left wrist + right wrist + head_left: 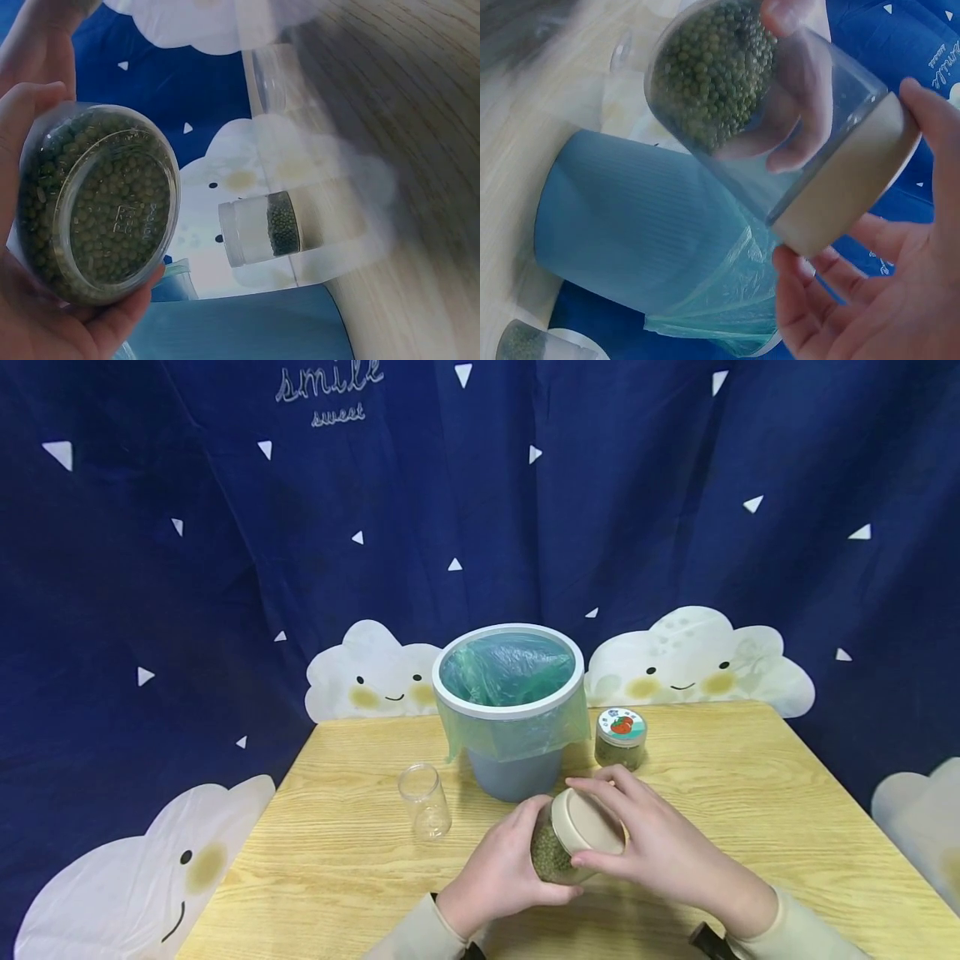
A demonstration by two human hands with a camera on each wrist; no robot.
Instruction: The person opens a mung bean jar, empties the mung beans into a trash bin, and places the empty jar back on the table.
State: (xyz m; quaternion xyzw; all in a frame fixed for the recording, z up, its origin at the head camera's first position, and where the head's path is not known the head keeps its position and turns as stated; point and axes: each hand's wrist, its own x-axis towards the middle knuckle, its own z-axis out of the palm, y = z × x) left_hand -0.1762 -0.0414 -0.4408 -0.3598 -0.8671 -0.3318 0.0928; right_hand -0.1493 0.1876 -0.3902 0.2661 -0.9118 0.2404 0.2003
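My left hand (504,866) grips a clear jar (112,210) of small green beans, likely mung beans, around its lower body. The jar is tilted, and the beans (712,75) lie toward its base. Over its mouth sits a beige lid (592,820), which my right hand (660,852) holds by the rim with thumb and fingers spread around it. Whether the lid is loose or tight cannot be told. Behind my right hand, a second jar (621,752) with a tomato picture on its lid stands upright, beans in its lower part. An open clear jar (426,802) stands left of my hands.
A blue bin (517,774) with a white rim and a green plastic liner (487,672) stands just beyond my hands, between the two other jars. All stand on a wood-grain table (337,860). A dark blue curtain (420,510) with clouds hangs behind.
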